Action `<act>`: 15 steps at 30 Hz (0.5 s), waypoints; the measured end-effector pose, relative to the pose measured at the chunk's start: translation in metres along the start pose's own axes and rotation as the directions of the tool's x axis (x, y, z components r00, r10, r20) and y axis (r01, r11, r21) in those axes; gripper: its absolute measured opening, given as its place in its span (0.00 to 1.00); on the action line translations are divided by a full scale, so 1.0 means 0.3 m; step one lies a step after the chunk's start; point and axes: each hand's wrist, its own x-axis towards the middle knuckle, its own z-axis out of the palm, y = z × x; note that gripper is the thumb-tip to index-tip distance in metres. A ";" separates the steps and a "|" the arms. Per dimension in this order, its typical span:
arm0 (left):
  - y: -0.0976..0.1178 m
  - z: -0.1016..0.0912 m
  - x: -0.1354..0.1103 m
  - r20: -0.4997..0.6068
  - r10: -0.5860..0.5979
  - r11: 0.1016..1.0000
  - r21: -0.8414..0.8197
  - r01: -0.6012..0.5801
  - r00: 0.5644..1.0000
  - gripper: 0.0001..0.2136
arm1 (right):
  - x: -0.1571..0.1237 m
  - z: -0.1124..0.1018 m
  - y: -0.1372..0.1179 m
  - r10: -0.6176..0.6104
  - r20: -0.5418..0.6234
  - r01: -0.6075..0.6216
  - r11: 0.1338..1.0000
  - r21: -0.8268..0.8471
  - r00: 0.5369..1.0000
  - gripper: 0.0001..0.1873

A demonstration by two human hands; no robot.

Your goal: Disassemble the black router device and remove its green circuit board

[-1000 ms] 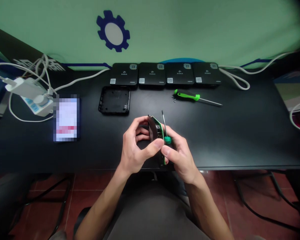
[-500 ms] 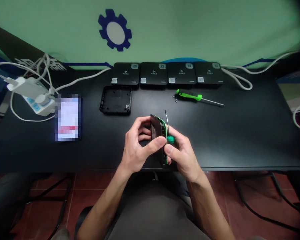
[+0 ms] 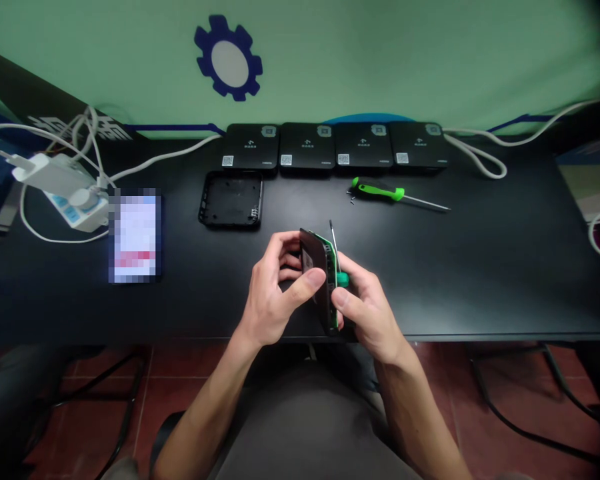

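Near the table's front edge, my left hand is closed around a dark cover plate, its thumb lying across the outer face. Against the cover's inner side, on the right, stands a green circuit board, seen almost edge-on. My right hand pinches the board's near edge, with the thumb in front and the fingers mostly hidden behind. Just beyond the board is a small screwdriver with a green handle and thin shaft; whether the right fingers hold it or it rests on the table I cannot tell.
An open black casing lies at left centre. Several closed black boxes stand in a row at the back. A larger green-and-black screwdriver lies by tiny screws. On the left are a blurred phone and white power adapters with cables.
The cover plate has turned slightly, so more of its outer face shows. My left thumb has slid a little to the left across it. Other things stay put.
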 end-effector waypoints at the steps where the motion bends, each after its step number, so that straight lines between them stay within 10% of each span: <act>1: 0.001 0.000 0.000 0.004 0.000 1.000 0.003 0.000 1.000 0.30 | 0.000 0.000 0.000 0.000 -0.001 0.000 1.000 -0.005 1.000 0.37; 15: -0.008 -0.008 -0.005 0.031 0.009 1.000 0.014 -0.010 0.999 0.35 | 0.001 -0.006 0.001 -0.010 -0.002 0.010 1.000 -0.022 1.000 0.36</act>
